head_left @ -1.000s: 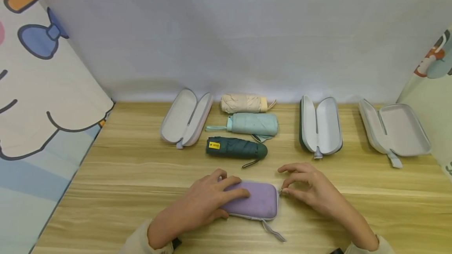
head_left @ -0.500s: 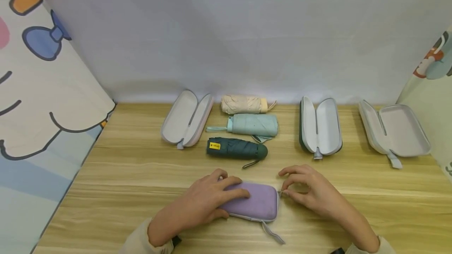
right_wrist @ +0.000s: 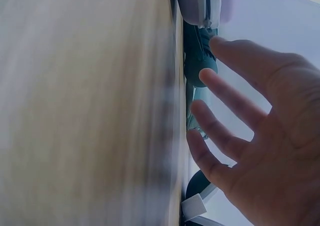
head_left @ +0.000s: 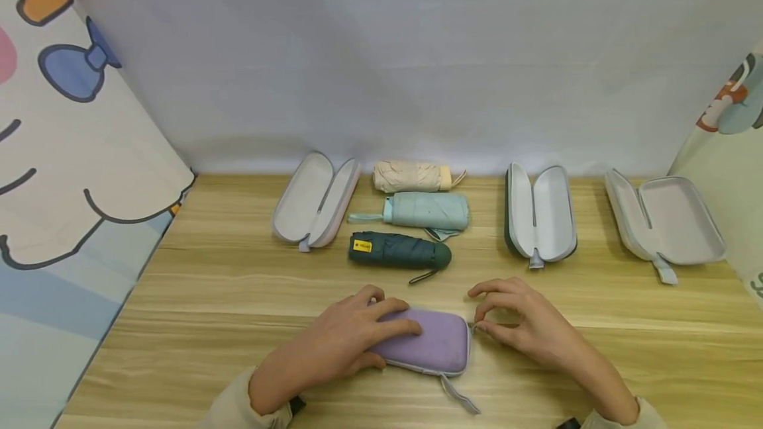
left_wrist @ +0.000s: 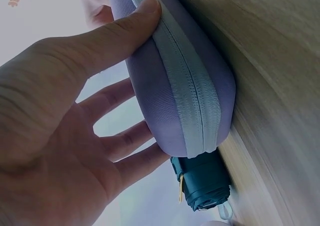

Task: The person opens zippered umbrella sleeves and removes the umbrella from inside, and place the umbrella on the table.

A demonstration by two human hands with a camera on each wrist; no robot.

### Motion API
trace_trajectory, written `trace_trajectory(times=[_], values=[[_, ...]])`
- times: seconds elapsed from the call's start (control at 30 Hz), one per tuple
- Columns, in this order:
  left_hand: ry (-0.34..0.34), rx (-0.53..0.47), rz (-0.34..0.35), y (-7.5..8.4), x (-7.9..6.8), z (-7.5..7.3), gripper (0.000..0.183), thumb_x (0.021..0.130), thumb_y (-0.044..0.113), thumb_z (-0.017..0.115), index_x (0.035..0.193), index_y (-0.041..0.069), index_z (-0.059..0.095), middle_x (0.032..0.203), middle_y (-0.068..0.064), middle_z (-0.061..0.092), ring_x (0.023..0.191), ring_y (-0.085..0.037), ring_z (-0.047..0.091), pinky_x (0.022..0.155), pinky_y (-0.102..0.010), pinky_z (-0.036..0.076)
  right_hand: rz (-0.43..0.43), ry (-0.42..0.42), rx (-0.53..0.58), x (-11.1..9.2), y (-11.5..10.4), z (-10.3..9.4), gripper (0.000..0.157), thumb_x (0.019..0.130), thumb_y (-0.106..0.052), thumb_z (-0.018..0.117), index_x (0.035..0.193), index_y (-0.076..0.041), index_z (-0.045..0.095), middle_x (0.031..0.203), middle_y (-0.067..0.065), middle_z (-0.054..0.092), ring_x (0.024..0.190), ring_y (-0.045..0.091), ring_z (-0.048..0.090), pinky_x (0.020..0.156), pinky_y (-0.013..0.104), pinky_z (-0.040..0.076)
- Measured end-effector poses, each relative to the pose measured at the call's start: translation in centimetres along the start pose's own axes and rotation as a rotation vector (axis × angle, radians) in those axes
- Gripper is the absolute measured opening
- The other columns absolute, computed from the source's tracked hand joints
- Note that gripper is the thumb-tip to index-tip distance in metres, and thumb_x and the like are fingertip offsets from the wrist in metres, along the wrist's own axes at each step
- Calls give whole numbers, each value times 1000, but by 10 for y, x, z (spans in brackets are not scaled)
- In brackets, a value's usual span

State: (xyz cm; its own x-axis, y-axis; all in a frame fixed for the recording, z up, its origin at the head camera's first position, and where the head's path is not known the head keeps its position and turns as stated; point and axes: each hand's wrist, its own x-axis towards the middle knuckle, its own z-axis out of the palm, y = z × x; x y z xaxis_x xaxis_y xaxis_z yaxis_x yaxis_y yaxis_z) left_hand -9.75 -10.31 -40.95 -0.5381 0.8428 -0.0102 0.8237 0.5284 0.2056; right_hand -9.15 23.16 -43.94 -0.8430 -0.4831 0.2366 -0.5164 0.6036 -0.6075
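Note:
A closed purple zip case lies flat on the table at the front middle. My left hand grips its left end, fingers spread over the top and the thumb on the near side; in the left wrist view the thumb presses the pale zipper band. At the case's right end my right hand pinches the small zipper pull between thumb and index finger, its other fingers held loosely off the table. A grey fabric strap trails from the case's near right corner.
Behind the case lie a dark green folded umbrella, a mint one and a cream one. Opened cases stand around them: a pinkish one left, a dark green one right, another far right. A pale wall backs the table.
Almost nothing. Both hands keep their places on the case and at the zipper pull; the camera view has shifted slightly.

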Motion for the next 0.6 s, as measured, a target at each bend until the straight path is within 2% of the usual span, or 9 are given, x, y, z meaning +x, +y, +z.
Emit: trace_trajectory(times=[0.3, 0.6], values=[[18, 4, 25, -2, -1, 0, 65, 87, 36, 85, 145, 37, 57, 150, 3, 58, 122, -19, 55, 96, -38, 55, -5, 12, 5, 1, 0, 2, 34, 85, -8, 85, 90, -38, 70, 126, -6, 70, 120, 19, 61, 102, 32, 46], [35, 18, 43, -2, -1, 0, 66, 86, 37, 86, 145, 36, 57, 150, 2, 59, 122, -19, 55, 97, -38, 55, -13, 18, 62, 1, 0, 2, 32, 86, -6, 84, 90, -35, 70, 126, -1, 69, 120, 19, 62, 104, 24, 45]])
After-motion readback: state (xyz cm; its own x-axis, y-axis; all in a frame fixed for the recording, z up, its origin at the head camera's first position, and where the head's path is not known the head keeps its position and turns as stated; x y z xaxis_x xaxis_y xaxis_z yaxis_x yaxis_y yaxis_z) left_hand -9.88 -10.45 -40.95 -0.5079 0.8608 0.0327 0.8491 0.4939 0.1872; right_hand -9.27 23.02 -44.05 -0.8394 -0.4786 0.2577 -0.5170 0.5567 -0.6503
